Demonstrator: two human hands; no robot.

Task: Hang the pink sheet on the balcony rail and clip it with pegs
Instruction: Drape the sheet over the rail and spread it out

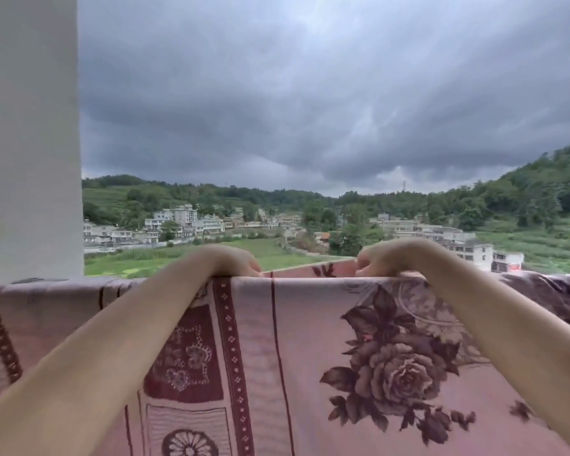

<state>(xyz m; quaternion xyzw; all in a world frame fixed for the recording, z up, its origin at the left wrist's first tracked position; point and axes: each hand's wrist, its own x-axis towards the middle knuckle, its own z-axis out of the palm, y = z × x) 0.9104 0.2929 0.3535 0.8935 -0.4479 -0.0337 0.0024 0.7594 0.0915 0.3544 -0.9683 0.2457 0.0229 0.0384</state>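
The pink sheet [306,327], printed with dark red roses and bordered panels, hangs draped across the whole width of the view over a rail that it hides. My left hand [234,260] reaches over the top fold left of centre, fingers curled down onto the far side of the cloth. My right hand [387,258] does the same right of centre, pinching a raised strip of the sheet's far edge [323,269] that shows between the two hands. No pegs are visible.
A white pillar [30,136] stands at the left, right against the draped rail. Beyond the rail lie open air, green fields, village houses [185,222] and wooded hills under dark clouds.
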